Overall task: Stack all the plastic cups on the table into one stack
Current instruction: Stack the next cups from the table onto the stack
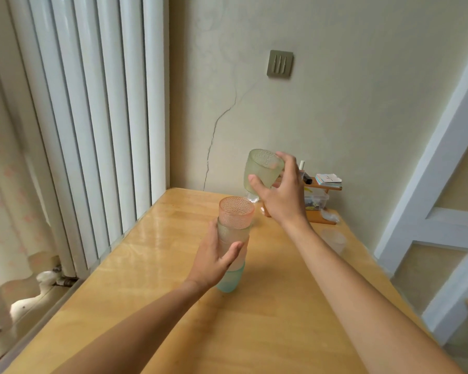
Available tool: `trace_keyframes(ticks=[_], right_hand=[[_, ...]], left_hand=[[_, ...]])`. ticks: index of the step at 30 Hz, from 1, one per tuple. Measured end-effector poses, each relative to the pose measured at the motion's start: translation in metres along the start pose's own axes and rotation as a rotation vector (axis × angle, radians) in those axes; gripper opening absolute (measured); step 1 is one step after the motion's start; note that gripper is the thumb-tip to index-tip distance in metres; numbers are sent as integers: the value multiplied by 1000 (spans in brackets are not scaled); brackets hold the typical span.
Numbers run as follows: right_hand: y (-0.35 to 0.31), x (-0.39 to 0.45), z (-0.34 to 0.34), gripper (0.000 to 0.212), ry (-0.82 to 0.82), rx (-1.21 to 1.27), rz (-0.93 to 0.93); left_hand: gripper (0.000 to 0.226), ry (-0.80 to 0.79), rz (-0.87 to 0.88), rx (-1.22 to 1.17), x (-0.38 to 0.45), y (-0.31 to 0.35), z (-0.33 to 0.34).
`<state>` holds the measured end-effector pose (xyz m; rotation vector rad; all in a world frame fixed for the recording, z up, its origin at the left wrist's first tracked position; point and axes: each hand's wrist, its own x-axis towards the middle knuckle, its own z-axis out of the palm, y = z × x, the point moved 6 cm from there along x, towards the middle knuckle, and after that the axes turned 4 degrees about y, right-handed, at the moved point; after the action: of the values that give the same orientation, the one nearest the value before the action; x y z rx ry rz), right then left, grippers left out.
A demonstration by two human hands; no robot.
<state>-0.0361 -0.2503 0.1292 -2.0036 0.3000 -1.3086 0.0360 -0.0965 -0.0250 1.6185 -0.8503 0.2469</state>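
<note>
A stack of plastic cups [234,230] stands upright on the wooden table [152,265], pink cup on top and pale blue cup at the bottom. My left hand [214,260] wraps around the stack's middle. My right hand [281,193] holds a pale green textured cup [260,168] in the air, above and a little to the right of the stack, tilted with its mouth up. A frosted whitish cup [334,240] stands alone on the table, right of my right forearm. Another clear cup [251,196] shows partly behind the green one.
A small wooden rack [322,206] with cards, a clear box and small items sits at the table's far right by the wall. A white radiator [92,130] runs along the left table edge. A white door frame [430,184] stands at the right.
</note>
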Motion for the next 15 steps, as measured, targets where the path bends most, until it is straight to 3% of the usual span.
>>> trace_keyframes(ticks=[7, 12, 15], right_hand=[[-27, -31, 24, 72, -366, -86, -11], [-14, -52, 28, 72, -496, -98, 109], [-7, -59, 28, 81, -533, -71, 133]], left_hand=[[52, -115, -60, -31, -2, 5, -8], [102, -355, -171, 8, -19, -22, 0], [101, -366, -201, -2, -26, -35, 5]])
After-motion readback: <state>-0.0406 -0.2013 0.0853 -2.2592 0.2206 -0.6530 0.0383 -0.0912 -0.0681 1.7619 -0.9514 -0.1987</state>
